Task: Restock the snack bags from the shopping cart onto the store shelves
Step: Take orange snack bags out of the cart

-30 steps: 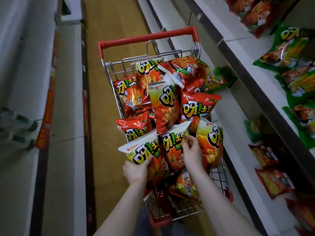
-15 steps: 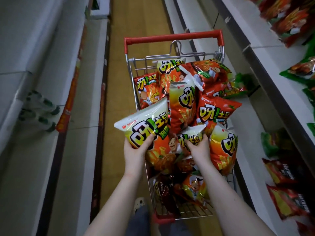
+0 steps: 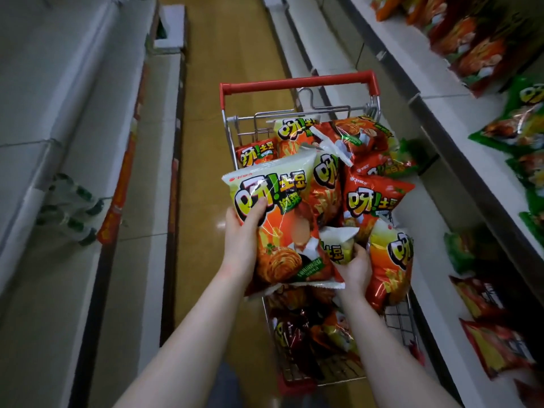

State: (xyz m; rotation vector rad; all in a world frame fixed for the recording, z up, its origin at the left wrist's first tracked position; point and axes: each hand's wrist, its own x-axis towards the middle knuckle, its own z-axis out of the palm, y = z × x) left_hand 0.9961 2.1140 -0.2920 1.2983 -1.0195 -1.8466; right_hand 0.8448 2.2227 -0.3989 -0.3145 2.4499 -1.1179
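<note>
Two bare hands work over a loaded shopping cart (image 3: 297,81) in a narrow store aisle. Your left hand (image 3: 241,231) grips a large white-topped orange snack bag (image 3: 282,231), with the thumb pressed across its front and the fingers wrapped out of sight behind. It holds the bag tilted above the cart's left edge. Your right hand (image 3: 353,266) curls its fingers around the crumpled white top of a second bag (image 3: 338,245), which sits in the cart just beside the first and touches another orange bag (image 3: 391,260) on its right. More red and orange bags are heaped in the wire basket toward the red handle. On your right, shelves (image 3: 441,113) carry green bags (image 3: 518,128) and red bags (image 3: 471,54). The left shelf (image 3: 88,142) holds a few blurred bottles (image 3: 70,207).
</note>
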